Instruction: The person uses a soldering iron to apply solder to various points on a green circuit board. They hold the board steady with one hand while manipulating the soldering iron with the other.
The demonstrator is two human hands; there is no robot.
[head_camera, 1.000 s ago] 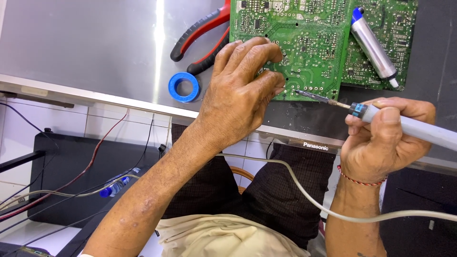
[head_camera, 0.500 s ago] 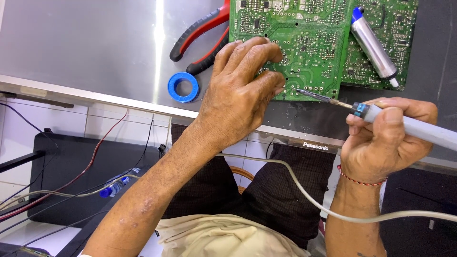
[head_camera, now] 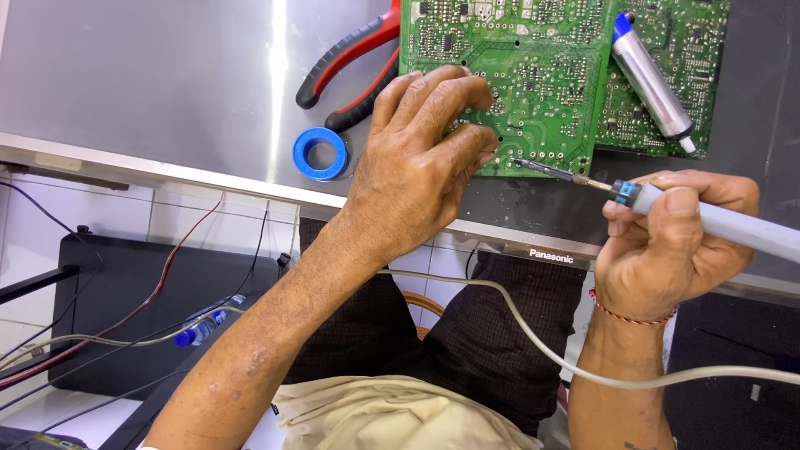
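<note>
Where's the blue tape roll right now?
In the head view, the blue tape roll lies flat on the metal table, just left of the left hand and below the red-handled pliers.

There is just one view, from the camera on my head, looking steeply down over my lap and close to the work. My left hand [head_camera: 421, 162] sits near centre, my right hand [head_camera: 667, 250] at four o'clock, the green circuit board [head_camera: 542, 75] at twelve to one o'clock, and the metal bench top [head_camera: 150, 83] at ten o'clock.
</note>
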